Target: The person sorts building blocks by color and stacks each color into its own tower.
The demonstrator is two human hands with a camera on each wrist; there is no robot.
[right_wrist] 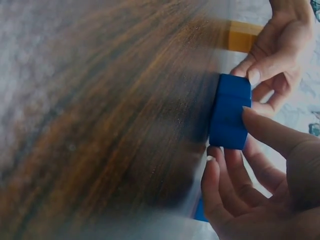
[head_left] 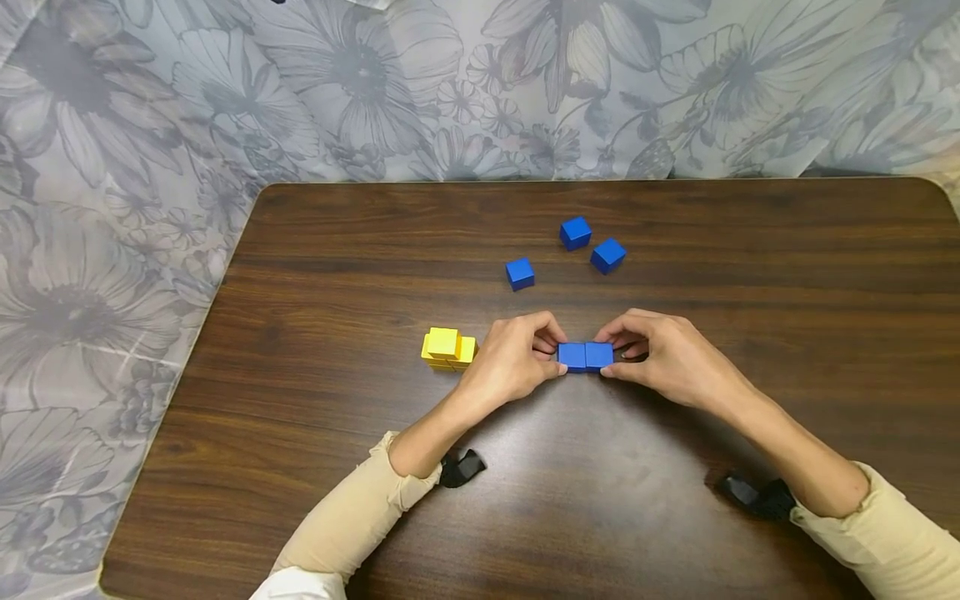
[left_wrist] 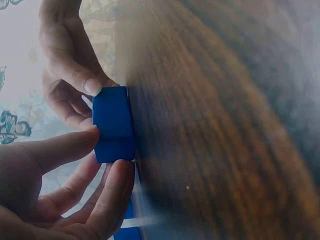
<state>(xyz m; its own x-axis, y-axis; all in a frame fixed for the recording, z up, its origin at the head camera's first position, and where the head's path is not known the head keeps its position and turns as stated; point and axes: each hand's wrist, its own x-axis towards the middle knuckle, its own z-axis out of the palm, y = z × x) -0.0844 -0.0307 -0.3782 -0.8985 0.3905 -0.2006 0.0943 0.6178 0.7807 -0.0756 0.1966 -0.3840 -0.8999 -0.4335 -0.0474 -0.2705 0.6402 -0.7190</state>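
Observation:
Two blue cubes sit side by side on the table, faces touching, in the middle of the head view. My left hand pinches the left blue cube between thumb and fingers. The right blue cube is pinched the same way by my right hand. In the left wrist view the thumb and fingertips press on the nearer blue cube, and the right hand is beyond it. From the right wrist, both cubes stand in a line, the right blue cube nearer.
Left of my left hand is a small stack of yellow blocks, one on top of a lower row. Three loose blue cubes, at left, back and right, lie farther back on the brown wooden table. Flowered cloth hangs behind.

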